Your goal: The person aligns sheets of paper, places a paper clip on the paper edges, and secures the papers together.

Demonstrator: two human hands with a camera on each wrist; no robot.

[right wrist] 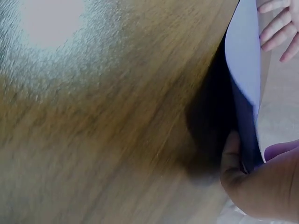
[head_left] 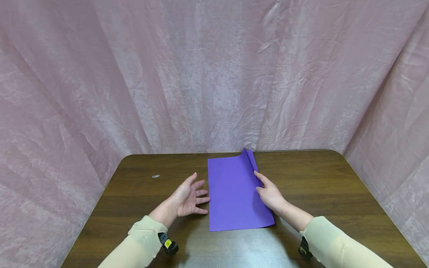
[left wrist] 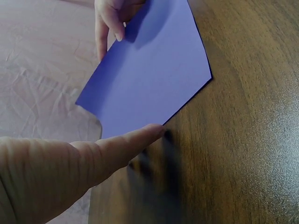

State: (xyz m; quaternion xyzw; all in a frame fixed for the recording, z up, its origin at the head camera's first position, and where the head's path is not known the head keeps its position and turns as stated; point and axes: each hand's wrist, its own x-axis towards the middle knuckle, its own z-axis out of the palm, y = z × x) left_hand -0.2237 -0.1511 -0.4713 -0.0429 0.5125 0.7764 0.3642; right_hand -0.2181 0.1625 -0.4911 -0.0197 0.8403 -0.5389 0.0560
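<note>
A purple sheet of paper [head_left: 231, 197] lies upright in the middle of the table. Its right edge is lifted and curled, with a narrow rolled fold at the top right corner. At that right edge my right hand [head_left: 269, 191] pinches the paper between thumb and fingers; the thumb shows underneath in the right wrist view [right wrist: 231, 154]. On the other side, my left hand [head_left: 189, 197] has its fingers spread, palm facing the sheet. Its fingertips are at the paper's left edge; in the left wrist view the nearest finger [left wrist: 126, 149] reaches the border of the sheet [left wrist: 154, 70].
A small white paper clip [head_left: 155, 176] lies on the brown wooden table [head_left: 318, 178], left of the paper and beyond my left hand. Pink curtains [head_left: 214, 74] hang behind the table's far edge and along the sides.
</note>
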